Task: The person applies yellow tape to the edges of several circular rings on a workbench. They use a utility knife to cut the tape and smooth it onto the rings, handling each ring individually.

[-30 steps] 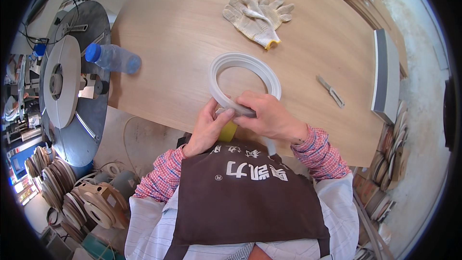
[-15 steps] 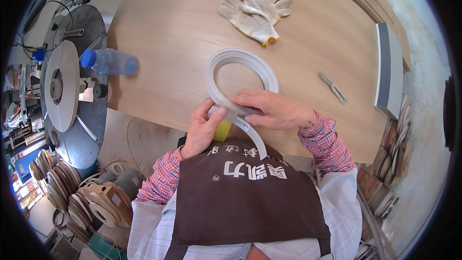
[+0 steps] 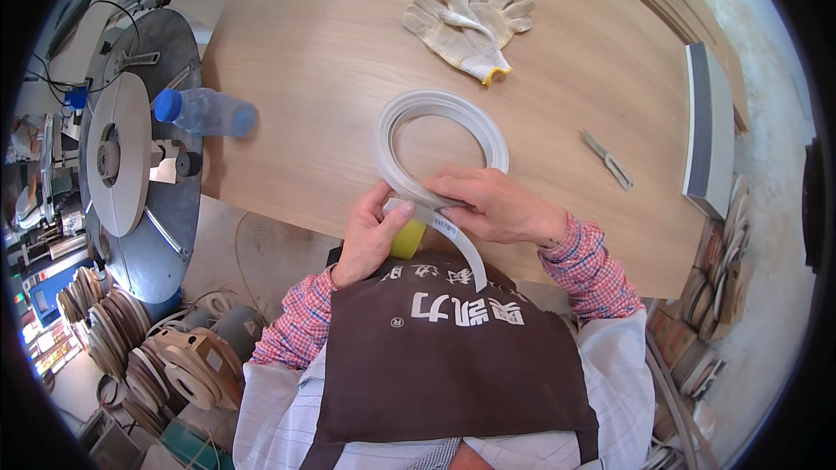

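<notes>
A coil of white edge banding [image 3: 501, 144] is held tilted over the near edge of the table. My left hand [image 3: 370, 235] pinches the strip at the coil's lower left, thumb on top. My right hand [image 3: 501, 204] is closed round the coil's lower right, its fingers reaching into the ring. The strip's loose end [image 3: 471, 261], with small print on it, curves down over my brown apron. Something yellow-green [image 3: 407, 239], like a roll of tape, shows beside my left hand; what supports it is hidden.
Knitted work gloves [image 3: 466, 30] lie at the far middle of the wooden table [image 3: 305, 96]. A blue-capped bottle [image 3: 209, 112] lies at the left, beside a large disc-shaped reel [image 3: 117, 157]. A small cutter [image 3: 607, 159] and a grey-white box [image 3: 707, 130] are on the right.
The whole view has shifted slightly, so things appear a little further right. Both hands keep their hold on the coil, with hardly any movement.
</notes>
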The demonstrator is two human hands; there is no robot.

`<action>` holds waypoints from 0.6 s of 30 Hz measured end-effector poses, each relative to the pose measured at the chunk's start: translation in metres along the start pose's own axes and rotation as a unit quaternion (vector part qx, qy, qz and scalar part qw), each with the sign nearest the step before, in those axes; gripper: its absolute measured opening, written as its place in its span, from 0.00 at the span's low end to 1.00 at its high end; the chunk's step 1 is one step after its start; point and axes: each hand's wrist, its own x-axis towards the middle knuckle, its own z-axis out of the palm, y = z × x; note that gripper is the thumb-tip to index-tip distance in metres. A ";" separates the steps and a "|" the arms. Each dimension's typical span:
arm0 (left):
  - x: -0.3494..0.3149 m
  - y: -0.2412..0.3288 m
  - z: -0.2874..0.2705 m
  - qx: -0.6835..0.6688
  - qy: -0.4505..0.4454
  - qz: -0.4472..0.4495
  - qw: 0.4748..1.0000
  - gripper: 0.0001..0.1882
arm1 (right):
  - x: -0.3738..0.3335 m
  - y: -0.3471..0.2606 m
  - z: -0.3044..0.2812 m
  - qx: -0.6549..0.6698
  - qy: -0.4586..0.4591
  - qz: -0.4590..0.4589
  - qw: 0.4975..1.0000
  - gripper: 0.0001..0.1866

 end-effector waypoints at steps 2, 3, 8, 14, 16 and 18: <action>-0.002 0.003 0.000 -0.006 -0.003 -0.014 1.000 0.27 | 0.000 0.001 0.002 -0.010 0.007 0.002 1.000 0.19; -0.002 0.004 0.000 -0.008 -0.004 -0.021 1.000 0.27 | 0.000 0.002 0.003 -0.015 0.010 0.003 1.000 0.19; -0.002 0.007 0.002 0.007 -0.008 -0.018 1.000 0.28 | 0.001 0.004 0.007 -0.019 0.032 -0.013 0.999 0.18; 0.000 0.000 0.009 0.007 0.005 0.014 1.000 0.28 | 0.003 0.012 0.007 0.045 0.055 -0.029 0.997 0.13; 0.000 -0.001 0.009 0.006 0.009 0.021 1.000 0.28 | 0.005 0.013 0.009 0.041 0.064 -0.033 0.997 0.12; -0.001 -0.001 0.008 -0.001 0.011 0.016 1.000 0.27 | 0.008 0.013 0.013 0.022 0.080 -0.048 0.995 0.12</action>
